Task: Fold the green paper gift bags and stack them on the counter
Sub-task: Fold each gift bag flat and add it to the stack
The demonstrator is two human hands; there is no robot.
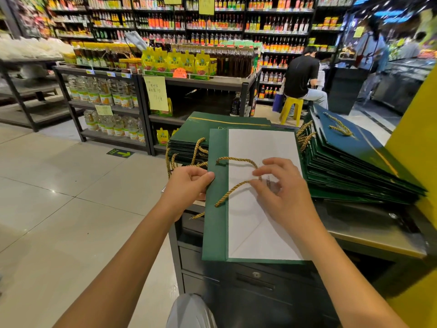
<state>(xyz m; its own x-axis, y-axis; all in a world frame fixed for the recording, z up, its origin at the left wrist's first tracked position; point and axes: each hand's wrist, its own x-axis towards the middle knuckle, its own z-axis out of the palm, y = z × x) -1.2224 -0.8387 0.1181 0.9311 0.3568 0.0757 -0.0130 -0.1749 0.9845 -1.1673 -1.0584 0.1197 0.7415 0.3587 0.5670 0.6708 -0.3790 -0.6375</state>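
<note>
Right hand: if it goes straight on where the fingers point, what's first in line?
The gold rope handle on the bag, right at the right hand's fingers; contact unclear. Past it, the bag's green edge.

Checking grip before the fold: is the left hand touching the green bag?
Touching. Head view: the left hand has its thumb on the green bag at its left edge, fingers curled beneath it.
</note>
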